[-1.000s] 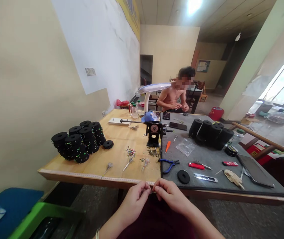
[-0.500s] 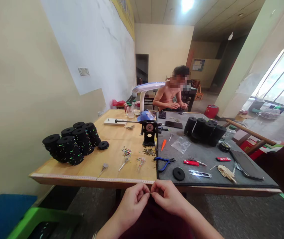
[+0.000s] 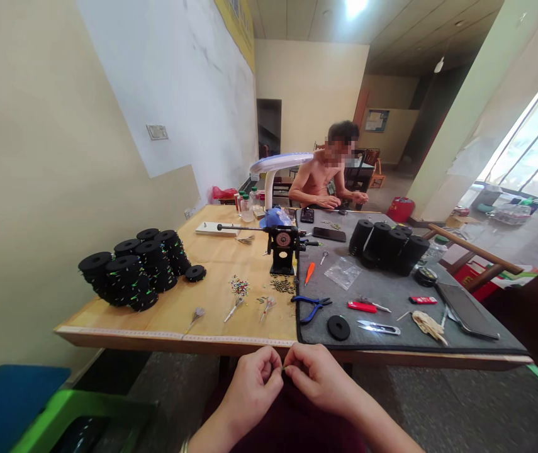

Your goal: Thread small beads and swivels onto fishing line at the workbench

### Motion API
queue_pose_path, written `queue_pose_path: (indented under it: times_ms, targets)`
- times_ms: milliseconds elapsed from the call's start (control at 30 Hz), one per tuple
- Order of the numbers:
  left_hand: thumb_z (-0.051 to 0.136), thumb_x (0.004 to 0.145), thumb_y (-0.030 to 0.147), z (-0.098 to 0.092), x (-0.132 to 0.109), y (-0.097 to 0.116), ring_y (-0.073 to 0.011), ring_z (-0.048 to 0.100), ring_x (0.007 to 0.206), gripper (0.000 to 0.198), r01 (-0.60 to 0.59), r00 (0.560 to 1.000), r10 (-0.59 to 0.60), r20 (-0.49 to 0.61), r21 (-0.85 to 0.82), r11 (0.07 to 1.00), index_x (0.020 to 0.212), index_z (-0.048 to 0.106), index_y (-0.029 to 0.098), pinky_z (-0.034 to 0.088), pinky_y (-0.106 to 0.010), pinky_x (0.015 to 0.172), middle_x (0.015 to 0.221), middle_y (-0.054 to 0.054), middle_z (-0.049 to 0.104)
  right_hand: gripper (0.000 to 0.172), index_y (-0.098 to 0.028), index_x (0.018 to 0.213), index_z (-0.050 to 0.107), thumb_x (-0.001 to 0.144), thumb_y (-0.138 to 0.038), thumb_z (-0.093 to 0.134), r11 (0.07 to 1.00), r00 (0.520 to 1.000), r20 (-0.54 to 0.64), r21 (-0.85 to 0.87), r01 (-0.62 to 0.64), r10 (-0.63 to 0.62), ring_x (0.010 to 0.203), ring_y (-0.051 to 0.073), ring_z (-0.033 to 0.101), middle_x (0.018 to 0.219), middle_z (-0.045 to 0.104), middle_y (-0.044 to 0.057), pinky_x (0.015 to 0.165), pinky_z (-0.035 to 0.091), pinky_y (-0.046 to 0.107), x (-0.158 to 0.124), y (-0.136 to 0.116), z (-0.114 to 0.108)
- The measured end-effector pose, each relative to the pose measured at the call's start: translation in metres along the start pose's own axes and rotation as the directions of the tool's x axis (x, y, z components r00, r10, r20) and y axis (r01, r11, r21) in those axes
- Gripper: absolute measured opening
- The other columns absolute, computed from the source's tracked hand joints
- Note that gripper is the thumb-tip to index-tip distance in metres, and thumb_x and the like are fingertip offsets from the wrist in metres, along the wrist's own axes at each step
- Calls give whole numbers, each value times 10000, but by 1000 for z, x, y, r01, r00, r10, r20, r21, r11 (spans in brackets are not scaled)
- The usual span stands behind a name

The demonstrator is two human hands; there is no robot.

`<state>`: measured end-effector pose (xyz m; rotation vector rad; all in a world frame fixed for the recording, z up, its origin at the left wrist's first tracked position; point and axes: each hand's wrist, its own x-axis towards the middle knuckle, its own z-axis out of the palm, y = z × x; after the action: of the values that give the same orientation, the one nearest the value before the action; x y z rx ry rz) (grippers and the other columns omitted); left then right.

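Note:
My left hand (image 3: 253, 385) and my right hand (image 3: 318, 376) meet in front of my lap, just below the near edge of the wooden table (image 3: 174, 330). Both pinch a tiny item (image 3: 284, 367) between thumb and fingertips; it is too small to name. On the table just beyond lie a flat black disc (image 3: 338, 328), blue-handled pliers (image 3: 313, 306) and small silver clippers (image 3: 378, 327). A little heap of coloured beads (image 3: 239, 287) sits on the bare wood.
Stacks of black spools (image 3: 129, 274) stand at the left, more black spools (image 3: 386, 244) on the grey mat (image 3: 391, 296). A black hand-crank winder (image 3: 282, 246) and a white lamp (image 3: 275, 167) stand mid-table. A person (image 3: 328, 179) sits at the far end. A green stool (image 3: 80, 415) is at lower left.
My hands stay pinched together and have shifted slightly lower in the view as my head moved. The person at the far end has spread their hands on the table.

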<state>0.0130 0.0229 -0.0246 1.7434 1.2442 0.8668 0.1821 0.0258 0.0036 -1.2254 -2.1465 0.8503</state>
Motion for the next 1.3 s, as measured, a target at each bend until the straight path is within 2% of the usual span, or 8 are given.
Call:
queue_pose_path:
  times_ms: [267, 533, 633, 800, 967, 1100, 1167, 1300]
  targets:
    - [475, 724, 167, 0, 2, 0, -97, 258, 495, 98, 15, 1000, -15, 4, -22, 1000, 632, 456, 194, 217, -224, 473, 519, 82, 311, 126, -175, 722, 590, 763, -100, 497, 999, 1000, -1, 29, 16, -16, 574, 97, 485, 618, 570, -38, 550, 325, 185, 0, 5, 1]
    - [485, 728, 166, -2, 4, -3, -100, 298, 510, 103, 2, 1000, -3, -8, -70, 998, 631, 461, 192, 244, -220, 488, 542, 69, 353, 139, -166, 731, 600, 761, -90, 487, 990, 1000, 12, 140, -20, 19, 578, 96, 453, 611, 533, -45, 553, 324, 188, 1, 9, 0]
    - [484, 765, 209, -4, 4, -3, -103, 319, 523, 99, 8, 1000, -7, 9, -107, 994, 673, 507, 180, 257, -221, 496, 566, 59, 381, 196, -169, 833, 610, 756, -66, 461, 977, 999, 27, 209, -37, 32, 579, 96, 440, 621, 520, -52, 557, 332, 188, 1, 10, -3]
    - [590, 761, 341, -6, 4, 0, -102, 254, 491, 189, 26, 998, -25, 54, -27, 999, 763, 652, 162, 204, -235, 482, 500, 85, 278, 251, -171, 934, 565, 772, -54, 412, 944, 998, 47, 327, -48, 34, 555, 95, 445, 604, 520, -63, 555, 354, 189, 1, 10, -5]
    - [554, 783, 452, -7, 5, 5, -111, 340, 532, 340, 54, 993, -36, 109, -169, 984, 681, 662, 146, 279, -232, 520, 552, 29, 469, 228, -171, 955, 565, 806, -91, 413, 918, 994, 102, 389, -70, 33, 565, 96, 486, 614, 581, -47, 588, 387, 197, 1, 15, -7]
    - [559, 768, 501, -11, 5, 5, -114, 354, 546, 377, 112, 990, -94, 103, -179, 978, 678, 631, 143, 294, -229, 534, 561, 29, 473, 225, -155, 948, 587, 868, -178, 378, 865, 986, 152, 483, -134, 68, 544, 99, 477, 631, 602, -17, 553, 397, 200, 0, 28, -13]
    - [557, 765, 515, -13, 4, 4, -114, 354, 543, 385, 127, 989, -113, 93, -173, 977, 676, 620, 146, 293, -229, 533, 557, 33, 465, 250, -150, 921, 607, 876, -185, 364, 878, 987, 144, 460, -131, 72, 552, 103, 485, 638, 609, -6, 557, 402, 206, -1, 33, -17]
    - [562, 757, 524, -14, 2, 3, -117, 361, 548, 391, 149, 987, -138, 80, -172, 974, 676, 612, 145, 296, -229, 535, 560, 33, 465, 239, -156, 876, 634, 839, -135, 399, 948, 993, 102, 306, -85, 56, 610, 118, 537, 648, 633, -4, 619, 419, 223, -5, 35, -23]
